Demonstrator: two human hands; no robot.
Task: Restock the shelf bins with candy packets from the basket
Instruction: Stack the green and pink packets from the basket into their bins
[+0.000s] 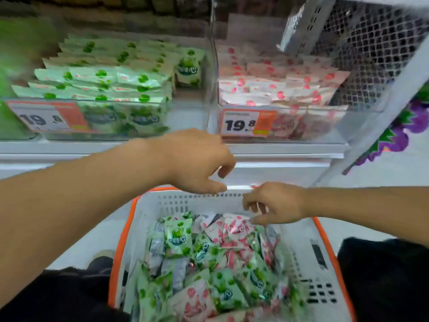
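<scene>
A white basket with an orange rim [120, 248] sits below me, full of green candy packets [178, 238] and pink candy packets [232, 231]. On the shelf above stand two clear bins: the left bin [185, 119] holds rows of green packets [104, 82], and the right bin [325, 126] holds pink ones [278, 87]. My left hand [195, 161] hovers over the basket's far rim with its fingers loosely curled, holding nothing. My right hand [276, 203] reaches into the basket, and its thumb and fingertips pinch the top corner of a pink packet.
Price labels reading 19.8 hang on the front of the left bin [44, 118] and the right bin [246, 123]. A white shelf ledge [278, 152] runs between bins and basket. Wire mesh [371, 54] closes the shelf's right side. My dark-clothed knees [383, 275] flank the basket.
</scene>
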